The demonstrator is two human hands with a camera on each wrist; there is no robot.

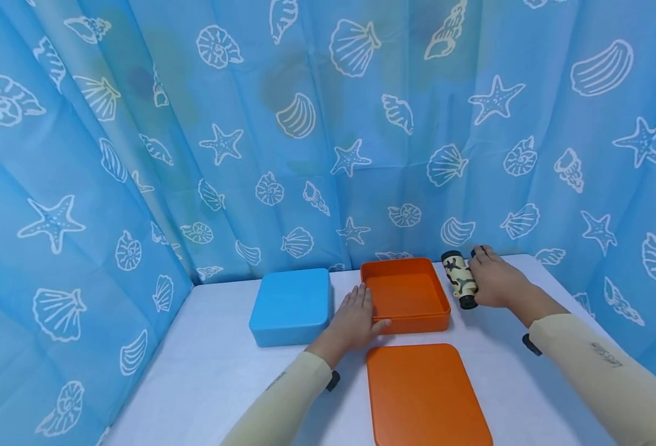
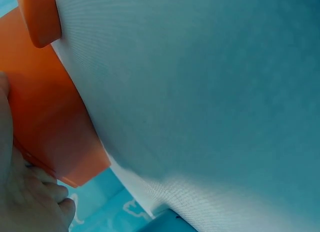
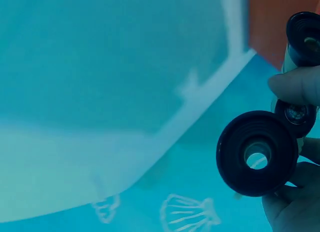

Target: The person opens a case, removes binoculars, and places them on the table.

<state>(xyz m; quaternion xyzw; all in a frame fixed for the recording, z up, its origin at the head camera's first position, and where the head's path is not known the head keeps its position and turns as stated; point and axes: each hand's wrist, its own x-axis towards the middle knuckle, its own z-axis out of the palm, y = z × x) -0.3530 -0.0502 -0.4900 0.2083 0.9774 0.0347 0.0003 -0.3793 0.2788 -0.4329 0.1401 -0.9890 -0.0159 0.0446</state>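
An open orange box point(image 1: 417, 326) stands near the back of the table, its inside in sight. My left hand point(image 1: 354, 319) rests against its left front corner, fingers straight along the left wall and thumb at the front. In the left wrist view, the fingers point(image 2: 59, 194) show at the edge of the orange wall point(image 2: 52, 106). Just right of the box, my right hand point(image 1: 496, 279) grips camouflage binoculars point(image 1: 459, 277) with black ends. The right wrist view shows the thumb point(image 3: 295, 86) across the binoculars point(image 3: 280, 142), between the two barrels, with other fingers underneath.
In front of the box lies a flat orange lid point(image 1: 428, 396). A blue box point(image 1: 291, 306) with its top closed sits to the left of my left hand. Behind the white table point(image 1: 205, 365) hangs a blue curtain point(image 1: 316, 142) with shell and starfish prints.
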